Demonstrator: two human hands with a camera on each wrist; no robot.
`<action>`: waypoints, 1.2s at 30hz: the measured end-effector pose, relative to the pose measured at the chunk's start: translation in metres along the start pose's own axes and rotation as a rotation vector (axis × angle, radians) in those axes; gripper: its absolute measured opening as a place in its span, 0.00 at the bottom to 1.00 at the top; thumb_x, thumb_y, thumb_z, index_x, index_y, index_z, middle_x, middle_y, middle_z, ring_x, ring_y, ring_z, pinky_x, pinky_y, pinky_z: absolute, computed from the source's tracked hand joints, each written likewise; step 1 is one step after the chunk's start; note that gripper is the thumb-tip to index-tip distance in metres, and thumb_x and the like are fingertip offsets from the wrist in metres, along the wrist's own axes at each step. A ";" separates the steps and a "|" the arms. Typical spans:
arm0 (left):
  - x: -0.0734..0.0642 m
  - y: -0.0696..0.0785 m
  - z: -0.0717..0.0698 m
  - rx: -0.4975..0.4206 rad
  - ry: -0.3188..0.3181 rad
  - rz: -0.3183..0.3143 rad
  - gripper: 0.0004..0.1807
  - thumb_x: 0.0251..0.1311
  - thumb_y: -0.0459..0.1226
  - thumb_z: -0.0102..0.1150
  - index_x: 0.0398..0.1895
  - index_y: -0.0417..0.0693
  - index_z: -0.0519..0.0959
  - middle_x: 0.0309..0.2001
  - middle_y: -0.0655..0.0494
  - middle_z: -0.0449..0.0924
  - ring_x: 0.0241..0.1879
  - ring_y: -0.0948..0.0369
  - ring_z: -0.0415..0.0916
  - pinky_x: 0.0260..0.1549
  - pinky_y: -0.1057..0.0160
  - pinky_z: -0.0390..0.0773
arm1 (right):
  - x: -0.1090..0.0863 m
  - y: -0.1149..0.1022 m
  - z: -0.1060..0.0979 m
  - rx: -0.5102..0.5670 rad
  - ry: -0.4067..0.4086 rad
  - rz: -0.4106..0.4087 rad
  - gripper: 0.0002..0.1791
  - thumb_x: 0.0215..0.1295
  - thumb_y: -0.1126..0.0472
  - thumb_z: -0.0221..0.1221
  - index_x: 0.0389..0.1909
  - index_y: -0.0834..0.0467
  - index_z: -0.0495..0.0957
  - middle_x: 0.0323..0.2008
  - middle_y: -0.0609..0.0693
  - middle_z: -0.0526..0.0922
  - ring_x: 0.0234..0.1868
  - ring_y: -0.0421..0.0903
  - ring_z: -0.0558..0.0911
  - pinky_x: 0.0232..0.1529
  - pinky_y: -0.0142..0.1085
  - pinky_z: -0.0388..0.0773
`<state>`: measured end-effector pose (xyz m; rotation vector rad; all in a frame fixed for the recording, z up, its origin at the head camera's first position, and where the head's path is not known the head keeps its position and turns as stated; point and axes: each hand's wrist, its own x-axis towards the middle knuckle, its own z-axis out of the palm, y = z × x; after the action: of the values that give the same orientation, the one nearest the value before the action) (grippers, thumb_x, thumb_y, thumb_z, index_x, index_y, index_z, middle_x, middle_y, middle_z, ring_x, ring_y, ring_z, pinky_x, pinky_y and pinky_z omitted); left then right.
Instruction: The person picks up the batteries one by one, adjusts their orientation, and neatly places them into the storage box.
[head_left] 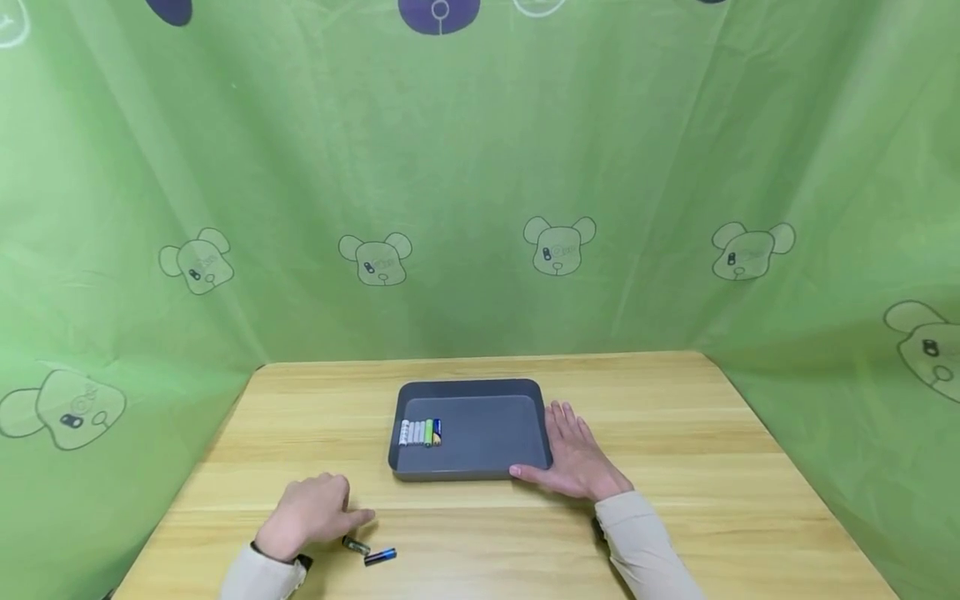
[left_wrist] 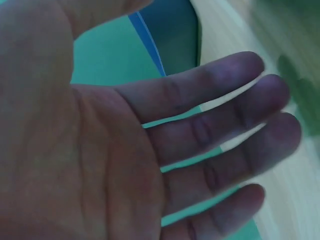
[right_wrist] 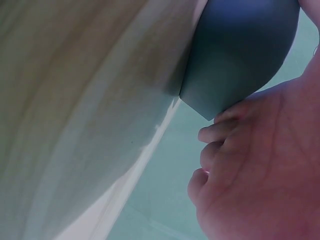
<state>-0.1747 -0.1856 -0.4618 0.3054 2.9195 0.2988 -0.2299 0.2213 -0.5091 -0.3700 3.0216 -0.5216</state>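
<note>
My left hand (head_left: pixel 315 510) hovers over the table at the front left, its fingers (left_wrist: pixel 210 130) loosely extended with nothing in them. Just below its thumb lie two loose batteries: a dark one (head_left: pixel 356 546) and a black-and-blue one (head_left: pixel 380 557). A grey tray (head_left: pixel 487 433) stands at the middle of the table. Inside it, along the left side, several batteries (head_left: pixel 420 432) are lined up side by side, white, green and dark blue. Against the tray's right wall (right_wrist: pixel 235 55) rests my right hand (head_left: pixel 577 462), fingers straight, thumb at the front corner.
The wooden table (head_left: pixel 315 417) reaches back to a green curtain (head_left: pixel 465 308) printed with bear heads. The same curtain hangs along the left and right sides.
</note>
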 end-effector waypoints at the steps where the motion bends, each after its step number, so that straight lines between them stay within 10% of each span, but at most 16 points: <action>1: -0.002 0.001 0.001 0.015 -0.008 -0.009 0.29 0.56 0.61 0.69 0.14 0.53 0.69 0.15 0.59 0.66 0.18 0.62 0.63 0.20 0.62 0.61 | 0.000 0.000 0.000 0.000 -0.002 0.000 0.72 0.58 0.19 0.55 0.80 0.71 0.40 0.82 0.69 0.40 0.84 0.66 0.41 0.84 0.60 0.42; 10: -0.014 0.012 0.007 0.088 -0.074 -0.035 0.31 0.52 0.65 0.69 0.22 0.49 0.73 0.21 0.55 0.72 0.22 0.59 0.67 0.24 0.60 0.66 | -0.001 0.001 -0.002 0.001 0.007 -0.001 0.71 0.58 0.20 0.56 0.80 0.71 0.41 0.82 0.69 0.40 0.84 0.66 0.41 0.84 0.60 0.42; 36: -0.024 0.015 0.024 0.164 0.022 -0.038 0.30 0.50 0.59 0.73 0.14 0.54 0.65 0.15 0.60 0.65 0.17 0.62 0.62 0.20 0.63 0.60 | 0.000 0.000 -0.001 -0.006 -0.001 -0.006 0.72 0.58 0.19 0.55 0.80 0.71 0.40 0.82 0.70 0.39 0.84 0.66 0.40 0.84 0.59 0.41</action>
<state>-0.1435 -0.1721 -0.4772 0.2710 2.9736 0.0569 -0.2297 0.2222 -0.5079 -0.3791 3.0225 -0.5124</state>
